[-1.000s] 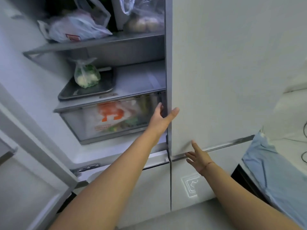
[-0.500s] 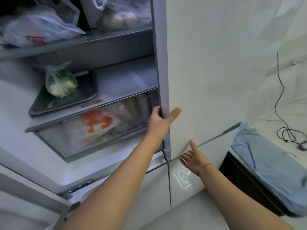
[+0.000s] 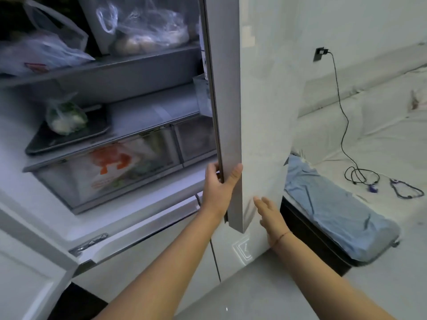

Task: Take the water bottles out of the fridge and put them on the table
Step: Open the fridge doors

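Two hands: both on the white glossy right fridge door (image 3: 261, 112), which stands partly open
Left hand (image 3: 218, 188): grips the door's long edge low down, fingers curled behind it, thumb on the outer face
Right hand (image 3: 269, 213): fingers straight, laid flat on the outer face near the lower corner; thin red band at the wrist
Water bottles: cannot tell where; a pale container (image 3: 201, 95) just behind the door's edge is too hidden to identify
Top shelf: clear plastic bag of round pale food (image 3: 147, 35) beside a white plastic bag (image 3: 41, 54)
Middle shelf: dark flat metal tray (image 3: 92, 132) holding a small clear bag of greens (image 3: 65, 117)
Clear drawer (image 3: 57, 188): below the tray, orange-printed bag inside
Right of door: crumpled blue cloth (image 3: 335, 211) on a dark cabinet; black cable (image 3: 342, 112) hanging from a wall plug onto a white surface
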The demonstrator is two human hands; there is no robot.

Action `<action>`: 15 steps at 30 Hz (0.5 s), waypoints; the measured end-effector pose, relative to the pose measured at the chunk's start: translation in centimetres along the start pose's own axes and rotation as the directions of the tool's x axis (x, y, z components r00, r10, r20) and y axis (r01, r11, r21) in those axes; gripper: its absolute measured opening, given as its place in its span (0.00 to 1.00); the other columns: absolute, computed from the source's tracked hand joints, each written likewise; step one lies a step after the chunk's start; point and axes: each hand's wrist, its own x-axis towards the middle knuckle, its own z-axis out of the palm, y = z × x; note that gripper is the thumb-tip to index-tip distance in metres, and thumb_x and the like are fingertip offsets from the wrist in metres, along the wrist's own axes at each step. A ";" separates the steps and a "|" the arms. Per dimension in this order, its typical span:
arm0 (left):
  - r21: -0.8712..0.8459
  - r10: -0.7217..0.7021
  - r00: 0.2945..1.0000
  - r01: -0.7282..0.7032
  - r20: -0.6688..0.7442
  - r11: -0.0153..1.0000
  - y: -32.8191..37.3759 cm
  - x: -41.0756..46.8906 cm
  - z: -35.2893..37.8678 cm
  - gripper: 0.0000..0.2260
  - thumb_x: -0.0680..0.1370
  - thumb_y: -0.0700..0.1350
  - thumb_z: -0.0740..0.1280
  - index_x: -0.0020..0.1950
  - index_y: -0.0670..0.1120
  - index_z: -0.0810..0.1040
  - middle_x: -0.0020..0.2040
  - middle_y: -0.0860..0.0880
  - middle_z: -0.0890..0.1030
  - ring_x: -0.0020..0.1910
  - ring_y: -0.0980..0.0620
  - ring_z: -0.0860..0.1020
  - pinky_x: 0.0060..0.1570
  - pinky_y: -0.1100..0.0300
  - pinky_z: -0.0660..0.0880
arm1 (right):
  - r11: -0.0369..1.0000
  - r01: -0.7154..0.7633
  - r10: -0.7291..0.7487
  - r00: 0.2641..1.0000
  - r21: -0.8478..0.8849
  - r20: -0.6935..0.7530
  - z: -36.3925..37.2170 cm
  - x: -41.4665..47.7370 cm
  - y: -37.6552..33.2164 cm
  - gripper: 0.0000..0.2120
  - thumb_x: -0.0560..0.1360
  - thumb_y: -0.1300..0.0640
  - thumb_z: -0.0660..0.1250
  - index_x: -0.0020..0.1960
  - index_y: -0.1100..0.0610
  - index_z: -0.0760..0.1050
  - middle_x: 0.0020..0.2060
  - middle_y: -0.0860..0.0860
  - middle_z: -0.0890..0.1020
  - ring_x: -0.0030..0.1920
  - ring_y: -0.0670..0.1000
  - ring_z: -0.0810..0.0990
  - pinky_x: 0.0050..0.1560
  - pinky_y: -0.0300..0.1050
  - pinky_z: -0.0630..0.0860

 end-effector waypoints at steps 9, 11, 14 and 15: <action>-0.063 0.060 0.996 -0.056 0.065 0.996 1.5 -8.5 9.2 0.08 0.80 0.57 0.58 0.55 0.59 0.74 0.57 0.58 0.76 0.56 0.67 0.73 0.55 0.72 0.67 | 0.825 0.477 -0.490 0.871 -0.303 0.036 -8.2 -8.8 -2.9 0.40 0.67 0.43 0.72 0.74 0.48 0.57 0.70 0.49 0.68 0.70 0.48 0.67 0.69 0.51 0.67; 0.001 0.118 0.990 -0.118 0.071 0.993 2.5 -9.5 10.4 0.10 0.81 0.54 0.58 0.60 0.58 0.74 0.59 0.57 0.73 0.60 0.64 0.72 0.60 0.71 0.66 | 0.793 0.501 -0.542 0.840 -0.346 -0.024 -10.1 -9.5 -3.5 0.38 0.65 0.43 0.71 0.71 0.48 0.61 0.65 0.49 0.72 0.66 0.48 0.71 0.66 0.50 0.70; 0.095 0.225 0.974 -0.227 0.034 0.969 4.6 -9.3 11.3 0.27 0.78 0.61 0.56 0.75 0.54 0.61 0.72 0.54 0.65 0.71 0.58 0.63 0.71 0.58 0.61 | 0.768 0.496 -0.596 0.785 -0.406 -0.167 -12.8 -10.2 -4.5 0.38 0.65 0.46 0.71 0.70 0.54 0.62 0.61 0.51 0.73 0.63 0.50 0.71 0.66 0.48 0.69; 0.122 0.258 0.966 -0.258 0.014 0.958 5.5 -8.8 11.5 0.30 0.77 0.64 0.56 0.77 0.55 0.57 0.75 0.54 0.60 0.74 0.56 0.59 0.73 0.54 0.59 | 0.770 0.479 -0.599 0.771 -0.422 -0.217 -13.7 -10.0 -4.7 0.39 0.65 0.46 0.72 0.71 0.55 0.61 0.62 0.53 0.72 0.65 0.52 0.70 0.66 0.50 0.68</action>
